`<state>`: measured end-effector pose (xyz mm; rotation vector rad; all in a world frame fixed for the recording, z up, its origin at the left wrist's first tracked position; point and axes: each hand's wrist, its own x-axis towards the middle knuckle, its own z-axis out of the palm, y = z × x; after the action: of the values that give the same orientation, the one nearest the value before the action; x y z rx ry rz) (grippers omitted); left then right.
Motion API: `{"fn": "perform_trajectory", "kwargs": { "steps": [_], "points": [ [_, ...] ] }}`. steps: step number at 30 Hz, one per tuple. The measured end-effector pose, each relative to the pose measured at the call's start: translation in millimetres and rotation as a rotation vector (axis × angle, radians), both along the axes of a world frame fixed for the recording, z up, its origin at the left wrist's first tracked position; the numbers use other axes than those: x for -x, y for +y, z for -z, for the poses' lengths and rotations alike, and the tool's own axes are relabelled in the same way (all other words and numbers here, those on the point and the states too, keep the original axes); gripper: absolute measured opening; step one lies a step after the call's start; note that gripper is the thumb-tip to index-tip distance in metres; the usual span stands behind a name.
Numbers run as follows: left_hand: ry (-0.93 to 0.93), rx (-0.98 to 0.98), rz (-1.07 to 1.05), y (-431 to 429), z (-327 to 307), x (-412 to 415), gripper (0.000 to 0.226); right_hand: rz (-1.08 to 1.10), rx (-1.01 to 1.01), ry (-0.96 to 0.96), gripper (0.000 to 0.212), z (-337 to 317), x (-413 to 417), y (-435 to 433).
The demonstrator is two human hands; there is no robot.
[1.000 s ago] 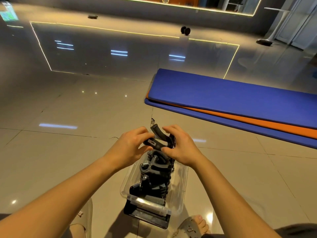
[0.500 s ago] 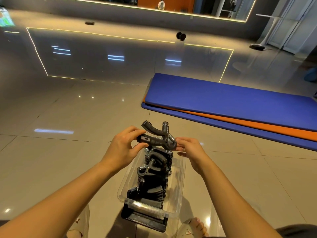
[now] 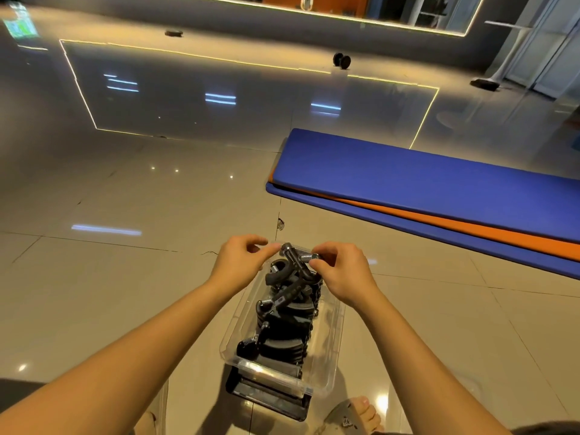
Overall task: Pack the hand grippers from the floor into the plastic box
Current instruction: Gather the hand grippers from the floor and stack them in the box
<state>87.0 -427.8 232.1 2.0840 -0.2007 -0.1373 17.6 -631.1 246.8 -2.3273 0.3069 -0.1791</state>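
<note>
The fingers [image 3: 317,264] of the right hand [image 3: 342,274] pinch the spring end of the hand gripper [image 3: 293,258]. The left hand [image 3: 241,262], fingers curled, meets its handle tip; I cannot tell if it grips. The hand gripper was held above half a second ago and now sits on the pile [image 3: 282,324] at the plastic box's [image 3: 334,334] far end, nearly packed.

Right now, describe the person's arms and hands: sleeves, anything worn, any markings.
Both arms are bare: the left forearm and right forearm show no sleeve up to the frame's lower edge. The left hand and right hand wear no gloves, and no ring, watch, bracelet or marking shows on the sides facing the camera.
</note>
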Motion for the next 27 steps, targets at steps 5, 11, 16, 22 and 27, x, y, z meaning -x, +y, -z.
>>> {"fn": "perform_trajectory", "kwargs": {
  "steps": [5, 11, 16, 22, 27],
  "points": [
    [0.230, 0.055, 0.060, -13.9, -3.9, -2.3, 0.038, -0.108, 0.031, -0.034, 0.025, -2.7, 7.9, 3.0],
    [0.381, 0.249, 0.035, -19.8, -5.0, -4.4, 0.026, -0.202, -0.076, -0.065, 0.040, -3.7, 13.3, 5.0],
    [0.440, 0.268, 0.125, -14.4, -9.8, -12.2, 0.022, -0.277, -0.128, -0.046, 0.049, -7.7, 13.8, -1.0],
    [0.424, 0.217, 0.242, -4.5, -12.6, -16.3, 0.016, -0.260, -0.137, 0.067, 0.059, -2.9, 15.3, -19.1],
    [0.438, 0.209, 0.305, -1.8, -12.9, -18.2, 0.020, -0.314, 0.053, 0.107, 0.065, 5.8, 14.7, -19.6]
  ]
}}
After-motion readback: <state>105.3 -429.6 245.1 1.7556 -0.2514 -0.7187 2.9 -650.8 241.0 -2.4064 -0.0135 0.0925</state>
